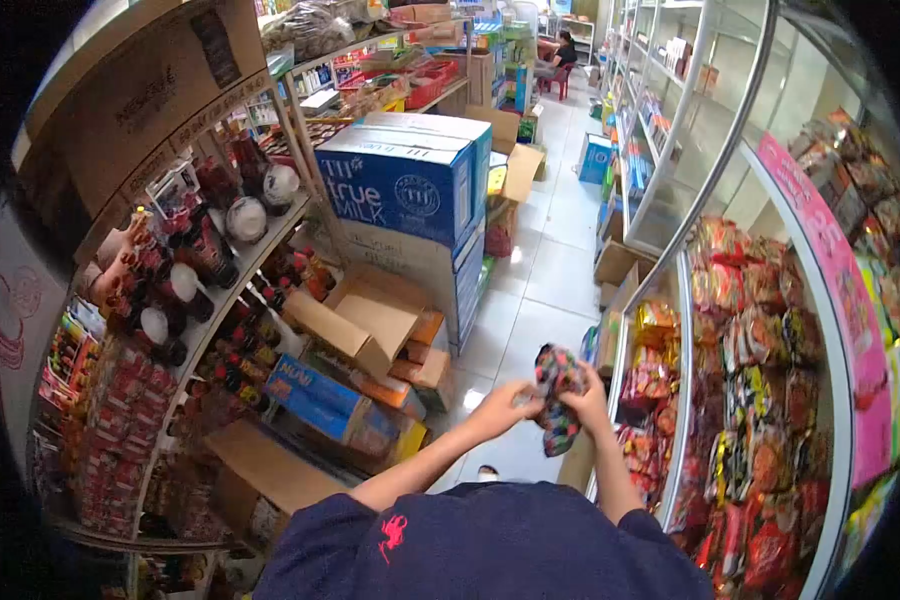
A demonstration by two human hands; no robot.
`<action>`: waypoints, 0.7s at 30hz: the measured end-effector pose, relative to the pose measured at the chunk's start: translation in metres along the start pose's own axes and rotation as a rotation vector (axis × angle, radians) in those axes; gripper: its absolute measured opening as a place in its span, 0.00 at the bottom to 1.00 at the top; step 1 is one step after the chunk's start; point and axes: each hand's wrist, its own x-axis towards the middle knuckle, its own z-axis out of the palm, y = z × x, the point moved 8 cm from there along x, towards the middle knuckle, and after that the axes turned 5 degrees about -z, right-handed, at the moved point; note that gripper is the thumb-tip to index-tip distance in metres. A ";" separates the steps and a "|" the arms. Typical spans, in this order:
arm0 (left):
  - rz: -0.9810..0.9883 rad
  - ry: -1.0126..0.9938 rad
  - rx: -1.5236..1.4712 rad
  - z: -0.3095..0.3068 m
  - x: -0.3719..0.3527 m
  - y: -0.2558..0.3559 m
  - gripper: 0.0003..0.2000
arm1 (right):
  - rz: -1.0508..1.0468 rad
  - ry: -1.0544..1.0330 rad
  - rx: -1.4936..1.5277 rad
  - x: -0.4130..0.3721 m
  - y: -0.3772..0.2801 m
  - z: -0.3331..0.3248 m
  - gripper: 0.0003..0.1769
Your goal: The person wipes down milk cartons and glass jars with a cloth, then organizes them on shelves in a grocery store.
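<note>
Thing in hand: I see a bundle of packets (557, 395), dark with a red and green print, held up in front of my chest over the aisle floor (530, 290).
Left hand: my left hand (511, 398) closes on the bundle's left side at about mid-height, the forearm reaching in from the lower left.
Right hand: my right hand (592, 390) wraps the right side, fingers curled round the upper half. I cannot see the fingertips behind the packets.
Grip: both hands hold firmly and neither palm is spread. The bundle sits between them, touching both.
Long axis: the bundle runs top to bottom in my view, its upper end above both hands and its lower end hanging below them.
Which way it lies: it is just left of the snack shelf (682, 350), near it but not touching. The rows of red and orange packets lie to the right of my right hand.
Nearer hand: my right hand is nearer the shelf, and the left is on the aisle side.
Left of the aisle: stacked milk boxes (400, 185), an open cardboard box (370, 320) on the floor and a rack of bottles (195, 250) are all well apart from my hands.
Far end: a seated person (562, 50), well away from me.
</note>
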 end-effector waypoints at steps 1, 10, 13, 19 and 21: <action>-0.040 -0.147 0.061 0.004 -0.007 -0.007 0.13 | 0.020 0.001 -0.045 0.006 0.011 -0.005 0.32; 0.116 -1.132 -0.218 0.035 -0.027 0.032 0.16 | 0.250 0.110 0.146 0.050 0.070 -0.031 0.29; 0.253 -1.180 0.138 0.026 0.011 0.031 0.15 | 0.264 0.140 0.129 0.085 0.069 -0.028 0.29; 0.336 -1.029 0.417 -0.020 0.101 -0.003 0.13 | 0.228 0.094 0.098 0.199 0.069 -0.011 0.29; 0.319 -0.982 0.342 -0.033 0.132 0.001 0.14 | 0.178 0.044 0.065 0.241 0.066 -0.001 0.29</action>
